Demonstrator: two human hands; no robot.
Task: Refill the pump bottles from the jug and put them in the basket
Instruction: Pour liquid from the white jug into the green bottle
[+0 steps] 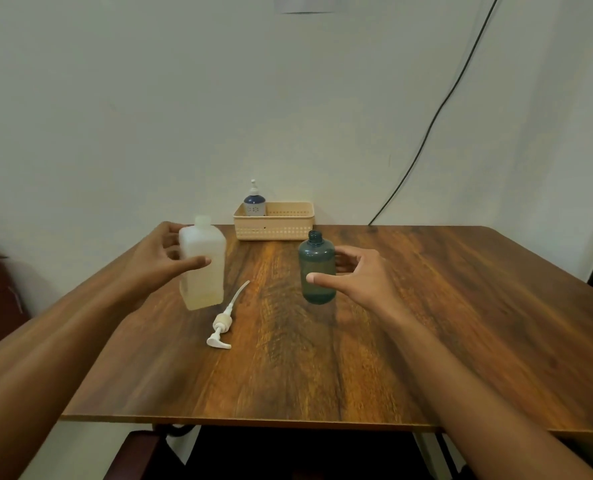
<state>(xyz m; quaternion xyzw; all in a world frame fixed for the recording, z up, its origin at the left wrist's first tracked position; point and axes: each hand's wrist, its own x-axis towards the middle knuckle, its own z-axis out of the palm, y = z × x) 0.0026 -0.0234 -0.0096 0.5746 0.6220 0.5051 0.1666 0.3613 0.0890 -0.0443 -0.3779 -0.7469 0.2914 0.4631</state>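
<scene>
A person is working at a wooden table [426,341], a basket [274,226] sitting at its far edge.
The left hand [163,258] is gripping the jug [203,263], the right hand [360,275] curling round the open green bottle [317,268]; a pump [222,327] is lying between them.

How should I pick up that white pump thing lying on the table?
Pinch the pump by its chunky collar, coming straight down from above. It lies flat on the table, and the collar is its thickest part; the long tube looks thin and bendy, so probably a poor handle.
</scene>
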